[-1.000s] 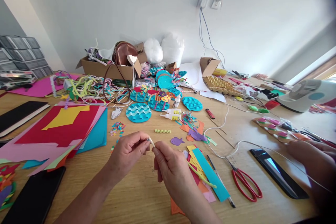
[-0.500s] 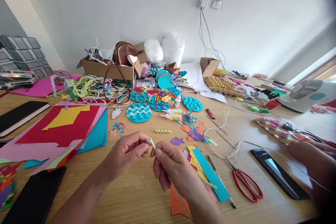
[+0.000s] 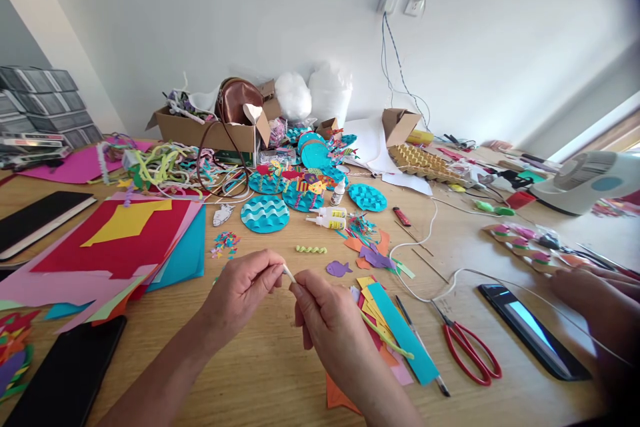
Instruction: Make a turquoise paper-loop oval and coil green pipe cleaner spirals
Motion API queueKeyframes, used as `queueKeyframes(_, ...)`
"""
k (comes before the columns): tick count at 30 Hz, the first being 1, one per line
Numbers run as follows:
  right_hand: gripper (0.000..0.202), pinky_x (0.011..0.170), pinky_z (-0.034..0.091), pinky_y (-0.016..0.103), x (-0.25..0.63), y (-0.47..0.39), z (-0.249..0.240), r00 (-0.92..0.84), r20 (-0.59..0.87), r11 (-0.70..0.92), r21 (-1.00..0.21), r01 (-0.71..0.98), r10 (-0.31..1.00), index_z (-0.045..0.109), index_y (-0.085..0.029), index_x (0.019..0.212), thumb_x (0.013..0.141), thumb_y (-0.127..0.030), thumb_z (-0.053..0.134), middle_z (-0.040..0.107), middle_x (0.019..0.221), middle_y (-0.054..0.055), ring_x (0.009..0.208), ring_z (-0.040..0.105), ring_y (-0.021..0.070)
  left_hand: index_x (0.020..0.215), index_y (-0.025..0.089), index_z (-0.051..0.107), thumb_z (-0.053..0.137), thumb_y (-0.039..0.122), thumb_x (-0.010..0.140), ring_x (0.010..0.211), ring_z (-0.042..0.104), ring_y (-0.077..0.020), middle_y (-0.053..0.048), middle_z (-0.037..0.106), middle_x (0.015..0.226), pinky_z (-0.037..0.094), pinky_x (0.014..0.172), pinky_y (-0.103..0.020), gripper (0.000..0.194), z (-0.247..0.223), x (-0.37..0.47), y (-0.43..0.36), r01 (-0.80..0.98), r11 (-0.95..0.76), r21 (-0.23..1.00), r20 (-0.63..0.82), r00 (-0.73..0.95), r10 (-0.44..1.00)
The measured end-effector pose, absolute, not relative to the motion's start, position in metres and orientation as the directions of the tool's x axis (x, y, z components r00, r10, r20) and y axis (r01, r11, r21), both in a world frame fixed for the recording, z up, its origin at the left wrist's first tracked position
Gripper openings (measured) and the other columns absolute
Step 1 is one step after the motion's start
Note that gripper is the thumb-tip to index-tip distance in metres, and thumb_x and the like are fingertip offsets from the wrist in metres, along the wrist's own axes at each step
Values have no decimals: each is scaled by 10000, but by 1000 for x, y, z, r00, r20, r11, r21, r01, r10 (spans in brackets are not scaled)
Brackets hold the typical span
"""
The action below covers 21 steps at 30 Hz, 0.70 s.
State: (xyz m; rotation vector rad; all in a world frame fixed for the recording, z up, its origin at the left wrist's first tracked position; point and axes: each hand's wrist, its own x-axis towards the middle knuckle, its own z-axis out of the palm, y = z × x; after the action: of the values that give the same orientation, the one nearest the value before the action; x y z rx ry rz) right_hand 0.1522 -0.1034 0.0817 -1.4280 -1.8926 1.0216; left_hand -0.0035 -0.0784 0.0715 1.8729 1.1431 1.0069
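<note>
Between my two hands is a short, thin white stick (image 3: 289, 273). My left hand (image 3: 250, 287) pinches its upper end between thumb and fingers. The lower end is in the closed fingers of my right hand (image 3: 323, 310). Just beyond them on the table lie a curly yellow-green strip (image 3: 311, 249) and a purple paper fish (image 3: 339, 269). Under and beside my right wrist are orange paper (image 3: 340, 395), a blue paper strip (image 3: 404, 333) and a thin brush (image 3: 423, 345).
Red-handled scissors (image 3: 473, 352) and a phone (image 3: 533, 332) lie at right, near another person's hand (image 3: 585, 290). Glue bottles (image 3: 330, 217) and blue discs (image 3: 265, 214) stand ahead. Coloured sheets (image 3: 100, 247) and a black phone (image 3: 67, 370) are at left.
My left fingers have closed further over the stick's upper end, hiding the bluish tip seen before. My right hand has turned slightly, and the thin strand below it no longer shows.
</note>
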Motion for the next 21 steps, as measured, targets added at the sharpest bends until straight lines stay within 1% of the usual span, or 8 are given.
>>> queueKeyframes(4,306,415,264,165,152,-104,78,-281,17,178,-810,559,960,410,-199,631,911,-302,341,464,502,-50,395,432,52,699,169,524,370,286,877,559,469,-98,23,510,606,374,529,-201,263,71,-2,-79,395,-382,835,278,297,914)
queueKeyframes(8,283,417,264,163,150,-103,74,-285,36,192,-818,542,958,428,-201,670,917,-298,327,464,510,-50,394,429,50,721,167,544,367,268,877,549,485,-98,21,526,601,382,527,-203,257,68,-2,-81,431,-400,808,306,273,912)
queueKeyframes(11,277,397,268,153,149,-102,73,-290,21,176,-835,521,957,433,-200,682,914,-309,328,466,517,-52,377,433,44,736,163,555,366,256,871,541,486,-100,19,525,596,387,519,-204,250,66,-1,-81,441,-416,795,344,237,909)
queueKeyframes(13,274,374,267,146,149,-102,73,-291,-11,138,-862,488,957,439,-200,691,910,-324,332,472,521,-54,360,432,41,732,163,556,369,257,870,537,484,-100,19,520,590,391,514,-203,251,66,0,-81,425,-417,804,353,223,909)
queueKeyframes(15,272,345,263,140,150,-102,74,-306,-67,71,-906,417,950,446,-202,704,906,-347,337,481,521,-58,342,427,40,742,163,557,371,265,873,543,490,-99,15,532,601,401,518,-199,249,68,-1,-81,373,-403,836,334,237,912)
queueKeyframes(18,265,309,249,129,151,-101,75,-342,-150,-44,-954,297,928,449,-206,727,898,-380,343,492,523,-66,323,420,38,816,161,562,356,275,884,594,515,-104,-1,572,667,428,552,-198,245,70,-2,-81,271,-373,887,297,282,912)
queueKeyframes(21,269,299,239,124,152,-101,76,-353,-172,-79,-962,262,920,446,-205,730,892,-396,347,493,519,-68,323,425,37,804,160,567,435,276,849,594,508,-100,8,569,660,418,547,-189,181,71,-2,-81,295,-374,879,294,283,913)
